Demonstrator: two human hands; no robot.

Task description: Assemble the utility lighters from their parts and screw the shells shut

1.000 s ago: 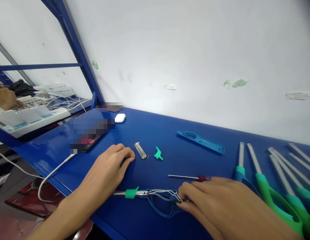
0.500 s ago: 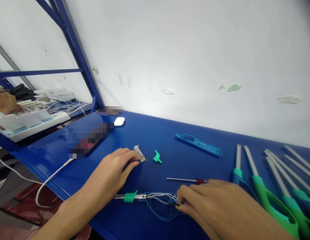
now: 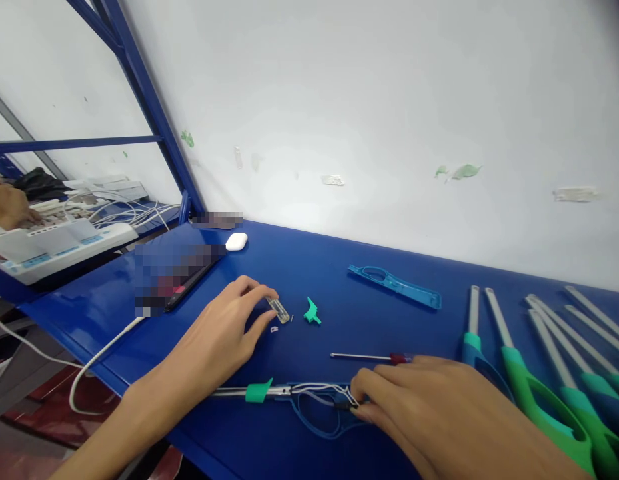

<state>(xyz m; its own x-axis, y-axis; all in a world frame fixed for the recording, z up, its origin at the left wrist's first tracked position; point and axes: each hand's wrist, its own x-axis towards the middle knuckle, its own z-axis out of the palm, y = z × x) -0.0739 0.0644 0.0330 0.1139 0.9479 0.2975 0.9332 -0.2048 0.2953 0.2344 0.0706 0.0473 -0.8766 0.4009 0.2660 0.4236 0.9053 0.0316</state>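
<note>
My left hand [image 3: 232, 320] has its thumb and forefinger around a small clear plastic piece [image 3: 279, 311] lying on the blue table. A tiny metal clip [image 3: 274, 329] and a small pin [image 3: 292, 318] lie close by. A green trigger-shaped part [image 3: 312, 311] sits to their right. My right hand [image 3: 414, 400] is closed at an opened blue lighter handle [image 3: 319, 427], fingertips at white wires [image 3: 319, 388] and a dark part. The handle's far end is hidden under the hand. A metal tube with a green collar [image 3: 259, 391] extends left from it.
A screwdriver [image 3: 362, 357] lies above my right hand. Behind is a loose blue handle half [image 3: 396, 288]. Several long-tubed lighters [image 3: 534, 393] lie right. A white case [image 3: 236, 241], phone [image 3: 189, 287] and cable [image 3: 79, 380] are left; another person's hand [image 3: 9, 203] is beyond the frame.
My left thumb and forefinger have spread and moved further around the clear piece. The tiny metal clip now shows beside the thumb. My right hand stays at the handle.
</note>
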